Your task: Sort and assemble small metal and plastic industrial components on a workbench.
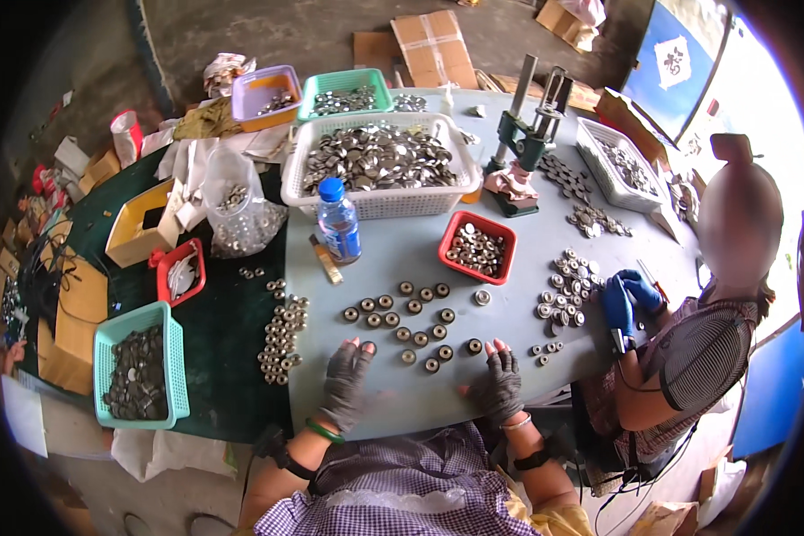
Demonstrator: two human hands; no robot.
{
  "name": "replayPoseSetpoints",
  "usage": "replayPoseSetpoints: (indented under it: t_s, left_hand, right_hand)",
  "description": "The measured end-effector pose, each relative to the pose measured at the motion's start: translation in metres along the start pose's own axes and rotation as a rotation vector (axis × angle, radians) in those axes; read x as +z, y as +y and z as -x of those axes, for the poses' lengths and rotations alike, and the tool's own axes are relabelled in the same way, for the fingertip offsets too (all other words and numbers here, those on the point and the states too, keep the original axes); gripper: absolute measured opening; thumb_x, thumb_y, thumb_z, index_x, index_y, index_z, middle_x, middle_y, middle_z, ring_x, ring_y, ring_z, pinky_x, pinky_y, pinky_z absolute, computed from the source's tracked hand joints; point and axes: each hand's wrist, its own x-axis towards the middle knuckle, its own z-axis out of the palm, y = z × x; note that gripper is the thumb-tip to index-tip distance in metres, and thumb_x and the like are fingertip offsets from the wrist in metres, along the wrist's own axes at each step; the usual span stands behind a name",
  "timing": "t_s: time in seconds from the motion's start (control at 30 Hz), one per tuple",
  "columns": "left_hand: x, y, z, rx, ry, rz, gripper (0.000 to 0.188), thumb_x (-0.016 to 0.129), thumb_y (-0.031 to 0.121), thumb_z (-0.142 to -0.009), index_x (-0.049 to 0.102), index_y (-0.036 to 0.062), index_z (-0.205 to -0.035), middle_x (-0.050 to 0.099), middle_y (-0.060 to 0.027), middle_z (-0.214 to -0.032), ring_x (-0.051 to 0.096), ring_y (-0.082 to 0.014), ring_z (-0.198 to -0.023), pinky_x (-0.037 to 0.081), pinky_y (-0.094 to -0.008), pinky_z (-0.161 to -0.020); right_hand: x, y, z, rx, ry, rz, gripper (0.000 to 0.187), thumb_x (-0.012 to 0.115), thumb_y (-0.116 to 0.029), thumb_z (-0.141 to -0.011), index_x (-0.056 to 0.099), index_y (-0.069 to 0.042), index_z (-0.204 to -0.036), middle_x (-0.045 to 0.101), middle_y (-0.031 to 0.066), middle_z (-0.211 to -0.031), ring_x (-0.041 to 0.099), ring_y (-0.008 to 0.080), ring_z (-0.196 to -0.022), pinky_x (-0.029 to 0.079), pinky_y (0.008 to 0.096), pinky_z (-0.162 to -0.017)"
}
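Note:
My left hand (347, 386), in a dark grey glove with bare fingertips, lies flat on the grey tabletop with its fingers stretched out. Nothing shows in it. Just left of it stands a cluster of small silver ring-shaped metal parts (282, 338). My right hand (498, 388), gloved alike, rests on the table with fingers extended and thumb apart. Its fingertips are beside one round metal part (474, 346); whether they touch it I cannot tell. Ahead of and between both hands, several round metal parts with dark centres (414, 306) are spread singly.
Ahead stand a red basket (444, 256) of small parts, a blue-capped bottle (340, 234), a white crate (366, 204) of metal discs and a green hand press (519, 147). A teal basket (178, 393) is at left. A blue-gloved co-worker (618, 308) sits at right by loose discs (570, 286).

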Motion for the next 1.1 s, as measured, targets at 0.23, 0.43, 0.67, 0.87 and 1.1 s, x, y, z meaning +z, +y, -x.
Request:
replayPoseSetpoints:
  t_s: [0.23,0.43,0.67,0.87,1.1]
  left_hand:
    - [0.019,0.0,-0.024,-0.117,-0.169,-0.139,0.11,0.078,0.056,-0.056,0.03,0.0066,-0.141,0.028,-0.0243,-0.142,0.023,-0.0425,-0.134,0.019,-0.0572,-0.107]
    - [0.021,-0.007,-0.045,-0.186,-0.213,-0.225,0.115,0.075,0.066,-0.054,0.03,0.007,-0.143,0.021,-0.0254,-0.146,0.019,-0.0442,-0.136,0.016,-0.0581,-0.108]
    - [0.028,-0.019,-0.068,-0.203,-0.197,-0.195,0.105,0.072,0.062,-0.061,0.031,0.0071,-0.141,0.027,-0.0239,-0.143,0.022,-0.0452,-0.133,0.017,-0.0576,-0.108]
    - [0.025,-0.036,-0.084,-0.175,0.019,-0.127,0.093,0.072,0.053,-0.068,0.035,0.0039,-0.139,0.035,-0.0241,-0.138,0.032,-0.0439,-0.129,0.026,-0.0524,-0.107]
    - [0.023,-0.093,-0.157,-0.316,0.57,0.082,0.095,0.085,0.025,-0.061,0.033,-0.0018,-0.135,0.045,-0.0219,-0.128,0.046,-0.0349,-0.119,0.038,-0.0426,-0.101]
  right_hand:
    - [0.012,0.012,-0.02,-0.07,-0.145,-0.019,0.104,0.086,-0.034,-0.045,0.039,-0.001,-0.132,0.039,0.0247,-0.135,0.037,0.0404,-0.127,0.031,0.0486,-0.107]
    - [0.037,-0.016,-0.046,-0.116,-0.24,-0.033,0.109,0.084,-0.045,-0.047,0.035,-0.001,-0.135,0.035,0.026,-0.138,0.031,0.0444,-0.13,0.027,0.0519,-0.108]
    - [0.057,-0.031,-0.083,-0.097,-0.192,-0.007,0.111,0.083,-0.05,-0.049,0.034,-0.001,-0.136,0.036,0.0266,-0.138,0.03,0.0437,-0.131,0.024,0.0537,-0.108]
    - [0.069,-0.038,-0.117,-0.109,-0.218,-0.035,0.111,0.082,-0.05,-0.049,0.034,-0.004,-0.137,0.034,0.026,-0.138,0.03,0.0439,-0.13,0.024,0.0543,-0.107]
    - [0.094,-0.039,-0.142,-0.2,-0.211,-0.04,0.11,0.083,-0.049,-0.048,0.035,-0.003,-0.136,0.035,0.0258,-0.137,0.033,0.0437,-0.128,0.027,0.0552,-0.106]
